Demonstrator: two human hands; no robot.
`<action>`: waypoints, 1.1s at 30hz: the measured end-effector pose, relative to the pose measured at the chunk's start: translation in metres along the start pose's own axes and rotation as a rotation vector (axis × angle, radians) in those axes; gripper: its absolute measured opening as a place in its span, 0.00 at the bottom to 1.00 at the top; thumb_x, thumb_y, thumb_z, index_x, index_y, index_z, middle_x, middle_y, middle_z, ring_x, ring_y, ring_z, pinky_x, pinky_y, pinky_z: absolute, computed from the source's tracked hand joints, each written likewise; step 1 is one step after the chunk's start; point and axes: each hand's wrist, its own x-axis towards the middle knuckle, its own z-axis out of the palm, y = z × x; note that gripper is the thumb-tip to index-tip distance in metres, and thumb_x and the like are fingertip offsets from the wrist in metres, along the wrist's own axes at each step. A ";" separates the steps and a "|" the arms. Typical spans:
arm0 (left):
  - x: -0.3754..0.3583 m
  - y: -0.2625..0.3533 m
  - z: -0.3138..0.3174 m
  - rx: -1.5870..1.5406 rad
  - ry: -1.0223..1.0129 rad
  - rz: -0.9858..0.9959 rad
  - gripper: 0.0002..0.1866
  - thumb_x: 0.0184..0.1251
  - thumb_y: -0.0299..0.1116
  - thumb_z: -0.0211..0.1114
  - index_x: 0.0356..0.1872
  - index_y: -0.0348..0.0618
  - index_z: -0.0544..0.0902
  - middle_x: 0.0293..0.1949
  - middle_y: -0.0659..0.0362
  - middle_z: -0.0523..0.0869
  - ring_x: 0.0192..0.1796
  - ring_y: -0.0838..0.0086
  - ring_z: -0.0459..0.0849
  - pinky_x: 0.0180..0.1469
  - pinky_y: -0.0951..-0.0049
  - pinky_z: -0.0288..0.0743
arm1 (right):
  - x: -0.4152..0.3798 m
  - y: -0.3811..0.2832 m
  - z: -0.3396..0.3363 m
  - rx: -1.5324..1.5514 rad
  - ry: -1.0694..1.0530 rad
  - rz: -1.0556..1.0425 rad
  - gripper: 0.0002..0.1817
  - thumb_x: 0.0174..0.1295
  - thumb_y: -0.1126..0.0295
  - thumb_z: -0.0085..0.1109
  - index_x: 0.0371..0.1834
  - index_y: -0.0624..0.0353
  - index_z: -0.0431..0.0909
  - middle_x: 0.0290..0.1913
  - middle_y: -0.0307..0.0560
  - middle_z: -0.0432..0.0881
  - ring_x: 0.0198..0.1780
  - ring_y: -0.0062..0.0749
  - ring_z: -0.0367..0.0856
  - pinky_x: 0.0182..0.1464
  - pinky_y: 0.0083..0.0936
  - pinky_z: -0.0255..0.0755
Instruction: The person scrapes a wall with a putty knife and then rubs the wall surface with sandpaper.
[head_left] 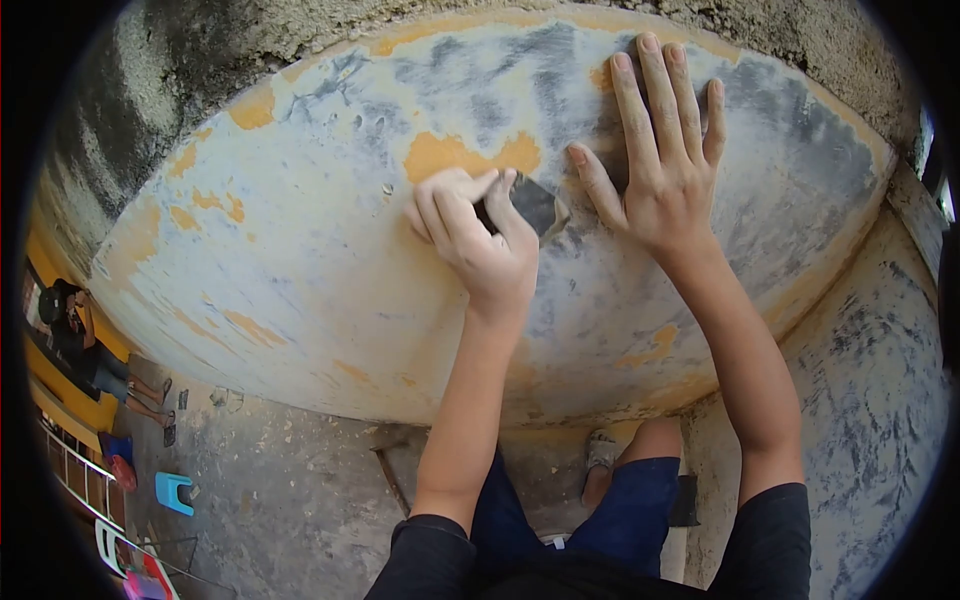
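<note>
A large pale panel [330, 260] with a curved outline fills the upper middle of the view, with yellow-orange patches and grey smudges on its surface. My left hand [478, 230] is closed, its thumb and fingers pinching a dark piece of sandpaper [537, 207] against the panel just below an orange patch [445, 155]. The sandpaper's right corner curls up and shows a lighter back. To the right, my right hand [672, 170] lies flat on the panel with fingers spread, holding nothing. Its fingertips reach near the panel's upper edge.
Rough cement wall [230, 40] borders the panel above. A stained wall [850, 400] stands at the right. On the concrete floor [280, 500], a blue stool [174, 493] is at lower left, near a metal ladder [80, 470]. Another person [90, 345] is at far left.
</note>
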 end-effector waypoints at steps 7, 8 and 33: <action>-0.032 0.002 -0.012 -0.003 -0.031 -0.078 0.10 0.71 0.26 0.76 0.39 0.40 0.80 0.39 0.54 0.82 0.47 0.56 0.79 0.60 0.55 0.66 | -0.002 -0.001 0.000 -0.002 0.000 0.005 0.41 0.74 0.42 0.61 0.83 0.55 0.73 0.85 0.52 0.69 0.88 0.45 0.60 0.90 0.55 0.32; -0.026 0.002 -0.010 -0.005 -0.030 -0.079 0.10 0.71 0.26 0.76 0.39 0.40 0.80 0.39 0.54 0.82 0.47 0.56 0.79 0.60 0.55 0.66 | -0.002 0.000 0.000 -0.004 0.000 0.004 0.41 0.74 0.42 0.61 0.83 0.55 0.73 0.85 0.52 0.69 0.88 0.45 0.60 0.90 0.55 0.32; -0.008 0.008 -0.005 0.016 -0.048 -0.046 0.11 0.67 0.23 0.77 0.40 0.41 0.80 0.40 0.55 0.82 0.47 0.57 0.79 0.59 0.56 0.66 | -0.001 -0.001 0.001 0.001 0.010 -0.002 0.40 0.74 0.42 0.60 0.82 0.55 0.73 0.85 0.52 0.69 0.88 0.45 0.61 0.90 0.55 0.33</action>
